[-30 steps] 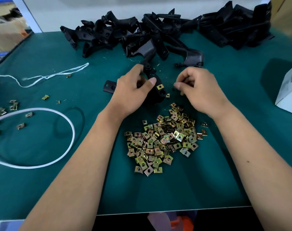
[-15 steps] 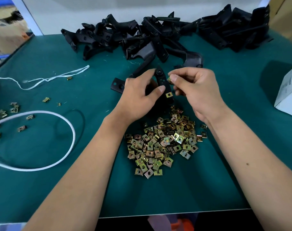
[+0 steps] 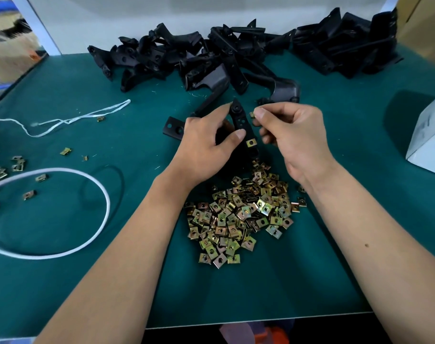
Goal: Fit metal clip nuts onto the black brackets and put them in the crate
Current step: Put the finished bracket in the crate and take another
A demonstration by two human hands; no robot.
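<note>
Our left hand (image 3: 206, 142) gripped the black plastic bracket (image 3: 243, 127); our right hand (image 3: 293, 137) pinched a small brass-coloured metal clip nut (image 3: 252, 115) at its three o'clock.

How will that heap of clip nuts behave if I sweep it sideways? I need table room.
The clip nut pile will probably scatter, being loose and unboxed. The flat pieces should slide, not roll, on the green mat, and look light.
</note>
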